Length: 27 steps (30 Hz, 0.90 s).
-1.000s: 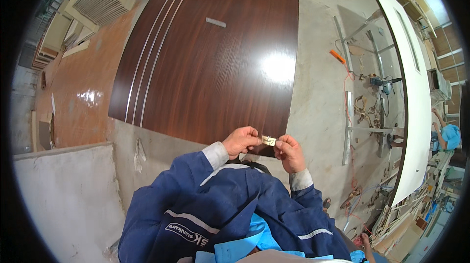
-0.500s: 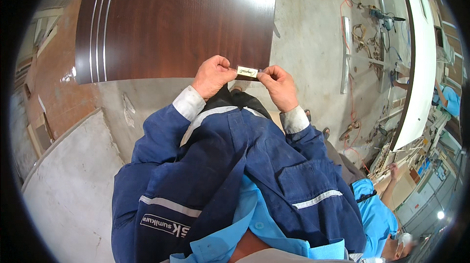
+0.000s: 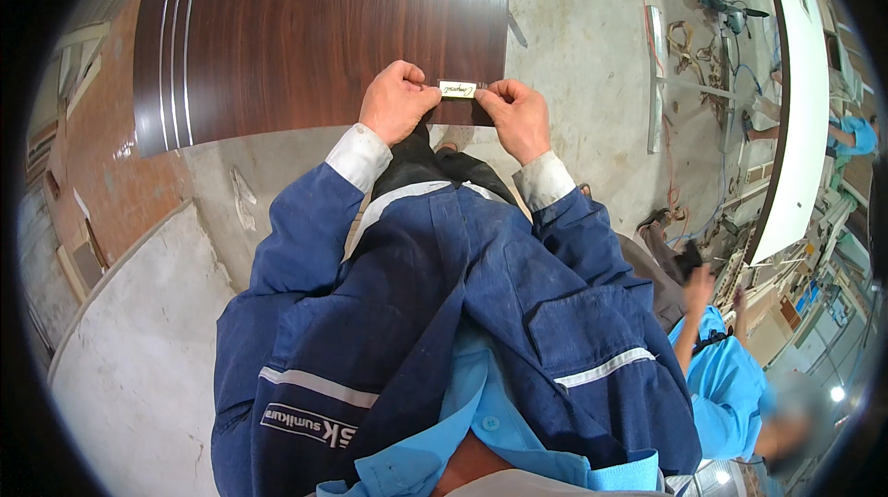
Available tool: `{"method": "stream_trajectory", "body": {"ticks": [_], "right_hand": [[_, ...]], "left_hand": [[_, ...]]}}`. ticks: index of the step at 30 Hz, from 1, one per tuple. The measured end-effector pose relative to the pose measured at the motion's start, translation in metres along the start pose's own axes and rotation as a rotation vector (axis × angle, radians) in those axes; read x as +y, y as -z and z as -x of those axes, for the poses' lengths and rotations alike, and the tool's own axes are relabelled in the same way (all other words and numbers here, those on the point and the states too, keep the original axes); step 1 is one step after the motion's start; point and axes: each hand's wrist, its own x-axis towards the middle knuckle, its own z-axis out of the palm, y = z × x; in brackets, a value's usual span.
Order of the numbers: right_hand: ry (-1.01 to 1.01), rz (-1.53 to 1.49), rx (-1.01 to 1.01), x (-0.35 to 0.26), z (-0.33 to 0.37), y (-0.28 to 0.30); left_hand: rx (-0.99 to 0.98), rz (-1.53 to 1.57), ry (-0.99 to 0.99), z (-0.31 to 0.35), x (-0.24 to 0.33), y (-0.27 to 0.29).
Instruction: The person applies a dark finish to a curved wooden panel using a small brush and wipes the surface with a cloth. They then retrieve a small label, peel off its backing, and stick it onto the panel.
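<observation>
We see a dark wood door panel [image 3: 314, 35] lying flat. Before its near edge, our left hand [image 3: 396, 101] pinches the left end of a small pale label [image 3: 459, 88], and our right hand [image 3: 514, 116] pinches its right end, both grips narrow, holding it level between them.

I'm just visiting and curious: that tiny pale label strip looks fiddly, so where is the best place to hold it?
Probably by its two short ends, one from each side. The label strip is small, flat and stretched level, so the left hand and right hand each pinch an end with fingertips, leaving its middle bare above the dark wooden panel.
</observation>
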Motion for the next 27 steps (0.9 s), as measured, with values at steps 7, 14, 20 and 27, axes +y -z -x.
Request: {"method": "stream_trajectory", "body": {"ticks": [7, 14, 20, 27], "right_hand": [[-0.079, -0.167, -0.142, 0.001, -0.014, 0.013], [-0.056, -0.101, -0.146, -0.005, -0.018, 0.019], [-0.055, 0.093, -0.130, -0.011, -0.015, 0.015], [-0.038, 0.225, -0.077, -0.010, -0.015, 0.011]], "left_hand": [[0.004, -0.008, 0.021, -0.002, 0.000, -0.002], [0.037, 0.011, 0.007, -0.001, -0.003, -0.006], [0.039, -0.021, 0.013, -0.003, -0.004, -0.005], [0.043, -0.086, 0.024, 0.001, 0.009, -0.002]]}}
